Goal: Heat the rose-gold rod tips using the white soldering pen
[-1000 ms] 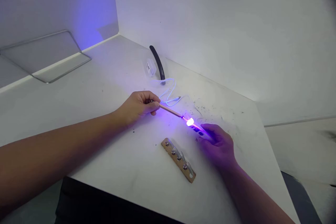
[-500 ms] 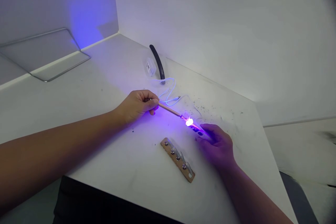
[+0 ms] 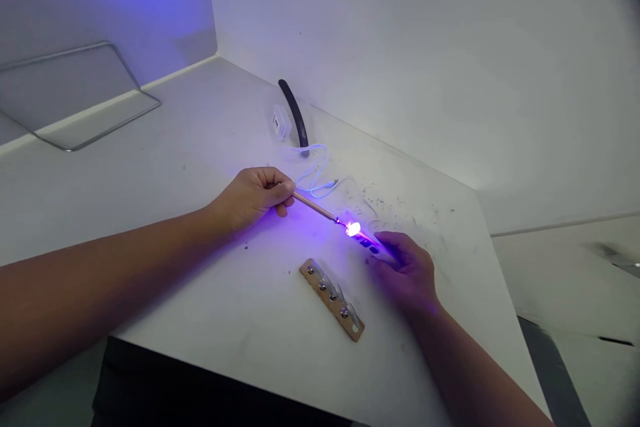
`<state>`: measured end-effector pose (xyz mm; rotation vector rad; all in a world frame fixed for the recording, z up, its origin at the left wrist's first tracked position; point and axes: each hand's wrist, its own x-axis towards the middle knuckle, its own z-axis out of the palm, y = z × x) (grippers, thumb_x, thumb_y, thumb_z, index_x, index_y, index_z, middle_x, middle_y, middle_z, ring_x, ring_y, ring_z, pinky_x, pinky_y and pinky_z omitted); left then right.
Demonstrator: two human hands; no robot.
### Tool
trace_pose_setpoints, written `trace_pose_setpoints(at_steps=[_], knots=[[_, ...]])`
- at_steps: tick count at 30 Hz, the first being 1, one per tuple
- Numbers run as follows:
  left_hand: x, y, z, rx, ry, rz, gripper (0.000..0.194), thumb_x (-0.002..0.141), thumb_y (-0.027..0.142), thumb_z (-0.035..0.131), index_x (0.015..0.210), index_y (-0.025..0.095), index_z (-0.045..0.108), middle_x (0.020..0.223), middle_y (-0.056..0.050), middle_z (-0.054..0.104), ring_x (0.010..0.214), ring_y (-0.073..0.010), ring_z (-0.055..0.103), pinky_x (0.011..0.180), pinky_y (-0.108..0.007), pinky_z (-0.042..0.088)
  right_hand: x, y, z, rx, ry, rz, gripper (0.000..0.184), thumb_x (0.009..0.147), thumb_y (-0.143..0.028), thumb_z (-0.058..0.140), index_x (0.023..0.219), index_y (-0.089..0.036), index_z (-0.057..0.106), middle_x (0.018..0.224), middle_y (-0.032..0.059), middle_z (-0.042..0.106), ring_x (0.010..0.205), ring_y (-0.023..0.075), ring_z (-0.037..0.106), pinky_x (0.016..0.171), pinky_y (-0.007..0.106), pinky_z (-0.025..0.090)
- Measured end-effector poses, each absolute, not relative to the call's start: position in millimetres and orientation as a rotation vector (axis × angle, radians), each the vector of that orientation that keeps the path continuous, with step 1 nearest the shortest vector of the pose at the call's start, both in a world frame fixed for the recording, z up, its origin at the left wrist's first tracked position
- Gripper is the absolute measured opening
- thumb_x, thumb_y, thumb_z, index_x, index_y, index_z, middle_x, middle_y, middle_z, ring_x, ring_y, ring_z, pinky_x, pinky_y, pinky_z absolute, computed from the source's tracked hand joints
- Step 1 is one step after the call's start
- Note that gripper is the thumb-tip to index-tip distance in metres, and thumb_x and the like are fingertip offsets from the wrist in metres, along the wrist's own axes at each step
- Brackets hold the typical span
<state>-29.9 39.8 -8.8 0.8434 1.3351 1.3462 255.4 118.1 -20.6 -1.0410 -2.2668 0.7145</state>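
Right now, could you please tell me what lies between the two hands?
The head view shows a rod in the left hand and a lit device in the right hand.

Shows left hand (image 3: 257,197) bare, fingers and wrist uncovered. Shows left forearm (image 3: 130,267) bare too, widening smoothly from wrist to left border of view. Shows right hand (image 3: 407,273) bare at fingers, knuckles and wrist; continues into bare right forearm (image 3: 480,360), running out at bottom edge. Wears dark garment (image 3: 170,387) lower down, near-black, seen at lower left and along bottom. Looks plain and matt. Forms a long wedge, deepest at left, tapering toward right. Ripples softly along left outline, like folded cloth. Too dark to make out weave, seams or type.
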Motion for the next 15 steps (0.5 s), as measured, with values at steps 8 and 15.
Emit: trace_pose_setpoints(at_steps=[8, 15], knots=[[-29.3, 40.4, -9.9, 0.805, 1.339, 1.359, 0.017, 0.073, 0.028, 0.063, 0.068, 0.013, 0.056, 0.063, -0.001, 0.061, 0.049, -0.0064, 0.051, 0.049, -0.020, 0.037, 254.4, 117.8, -19.0, -1.037, -2.245, 0.761, 0.033, 0.063, -0.014, 0.063, 0.095, -0.023, 0.060, 0.079, 0.0005, 0.063, 0.062, 0.0163, 0.058, 0.055, 0.028, 0.047], [-28.1, 40.4, -10.7, 0.794, 1.307, 1.388, 0.015, 0.073, 0.025, 0.062, 0.067, 0.014, 0.056, 0.062, -0.001, 0.061, 0.049, -0.0063, 0.051, 0.049, -0.020, 0.038, 254.5, 118.3, -20.2, -1.024, -2.215, 0.786, 0.034, 0.063, -0.015, 0.064, 0.095, -0.023, 0.060, 0.076, -0.0003, 0.062, 0.061, 0.0150, 0.055, 0.054, 0.027, 0.044]])
